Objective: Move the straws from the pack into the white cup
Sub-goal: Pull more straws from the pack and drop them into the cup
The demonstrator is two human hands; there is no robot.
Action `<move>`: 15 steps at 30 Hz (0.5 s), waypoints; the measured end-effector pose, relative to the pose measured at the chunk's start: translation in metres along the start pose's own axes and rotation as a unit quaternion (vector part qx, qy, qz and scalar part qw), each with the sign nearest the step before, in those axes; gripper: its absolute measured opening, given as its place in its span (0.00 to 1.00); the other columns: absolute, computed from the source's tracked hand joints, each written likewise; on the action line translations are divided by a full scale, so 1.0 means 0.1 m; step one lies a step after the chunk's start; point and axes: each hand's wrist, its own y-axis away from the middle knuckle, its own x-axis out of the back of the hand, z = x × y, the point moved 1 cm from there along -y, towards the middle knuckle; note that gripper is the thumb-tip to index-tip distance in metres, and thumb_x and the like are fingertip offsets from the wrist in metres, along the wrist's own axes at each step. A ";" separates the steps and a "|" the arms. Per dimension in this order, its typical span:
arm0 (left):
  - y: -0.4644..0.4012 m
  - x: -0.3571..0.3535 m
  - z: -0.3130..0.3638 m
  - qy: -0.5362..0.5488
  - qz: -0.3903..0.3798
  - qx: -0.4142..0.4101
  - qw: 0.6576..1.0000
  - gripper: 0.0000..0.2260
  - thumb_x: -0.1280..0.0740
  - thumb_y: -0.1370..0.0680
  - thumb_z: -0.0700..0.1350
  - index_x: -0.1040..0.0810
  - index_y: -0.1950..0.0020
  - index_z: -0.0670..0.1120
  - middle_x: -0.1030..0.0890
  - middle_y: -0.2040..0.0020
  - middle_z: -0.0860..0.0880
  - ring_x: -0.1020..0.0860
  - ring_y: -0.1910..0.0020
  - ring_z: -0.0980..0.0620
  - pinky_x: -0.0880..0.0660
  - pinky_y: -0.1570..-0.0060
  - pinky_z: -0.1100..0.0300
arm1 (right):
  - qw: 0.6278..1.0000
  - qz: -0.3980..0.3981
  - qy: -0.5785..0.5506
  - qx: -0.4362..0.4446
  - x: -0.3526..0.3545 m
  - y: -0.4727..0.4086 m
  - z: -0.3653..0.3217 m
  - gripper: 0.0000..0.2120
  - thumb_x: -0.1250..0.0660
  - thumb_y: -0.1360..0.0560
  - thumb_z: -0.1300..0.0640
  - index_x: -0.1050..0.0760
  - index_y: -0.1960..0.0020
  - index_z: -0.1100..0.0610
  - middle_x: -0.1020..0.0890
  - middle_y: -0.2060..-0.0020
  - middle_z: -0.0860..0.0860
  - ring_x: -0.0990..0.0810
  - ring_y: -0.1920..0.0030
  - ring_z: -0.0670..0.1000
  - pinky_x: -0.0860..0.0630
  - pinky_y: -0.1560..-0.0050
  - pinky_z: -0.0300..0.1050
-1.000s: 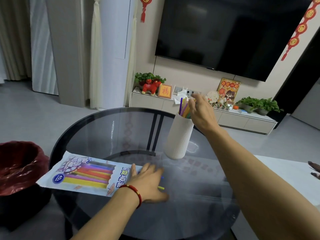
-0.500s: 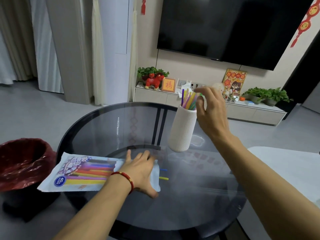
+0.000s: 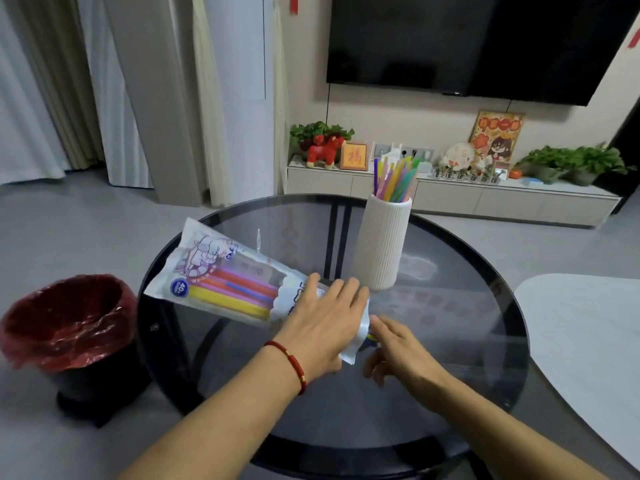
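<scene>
A ribbed white cup (image 3: 381, 244) stands upright on the round glass table (image 3: 467, 306), with several coloured straws (image 3: 394, 178) sticking out of its top. The straw pack (image 3: 221, 285), a white plastic bag with coloured straws inside, is tilted with its far end raised off the glass. My left hand (image 3: 322, 323) grips the pack at its open near end. My right hand (image 3: 394, 344) is at that opening, its fingers pinched around straw tips (image 3: 371, 338) that poke out of it.
A dark bin with a red liner (image 3: 65, 327) stands on the floor left of the table. A white table (image 3: 588, 341) edges in at the right. Beyond are a low TV cabinet (image 3: 450, 199) with plants and ornaments and a wall-mounted TV.
My right hand left the cup and came down to the pack's opening. My left hand went from pressing the pack flat to gripping it and lifting its far end.
</scene>
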 end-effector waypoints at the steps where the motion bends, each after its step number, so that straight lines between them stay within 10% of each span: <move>1: -0.01 0.01 0.02 -0.012 0.010 -0.008 1.000 0.45 0.23 0.37 0.49 0.41 0.25 0.41 0.31 0.37 0.44 0.28 0.42 0.44 0.36 0.35 0.39 | 0.998 -0.025 -0.055 -0.023 -0.03 0.02 -0.02 0.16 0.43 0.15 0.51 0.22 0.46 0.62 0.17 0.54 0.61 0.20 0.68 0.56 0.27 0.72 0.46; 9: -0.01 -0.04 0.03 -0.014 0.013 -0.038 0.999 0.51 0.22 0.37 0.48 0.49 0.21 0.44 0.37 0.29 0.44 0.32 0.34 0.44 0.45 0.28 0.37 | 0.999 0.012 -0.028 0.026 -0.01 0.02 0.06 0.11 0.33 0.20 0.62 0.19 0.60 0.64 0.20 0.71 0.58 0.25 0.71 0.53 0.30 0.72 0.42; 15: 0.10 -0.22 -0.20 0.105 -0.035 0.036 0.993 0.52 0.25 0.37 0.52 0.53 0.21 0.48 0.41 0.31 0.49 0.37 0.31 0.47 0.44 0.29 0.42 | 0.996 0.033 -0.070 0.049 0.25 0.02 0.01 0.06 0.30 0.21 0.66 0.16 0.49 0.69 0.16 0.64 0.61 0.18 0.69 0.51 0.19 0.66 0.40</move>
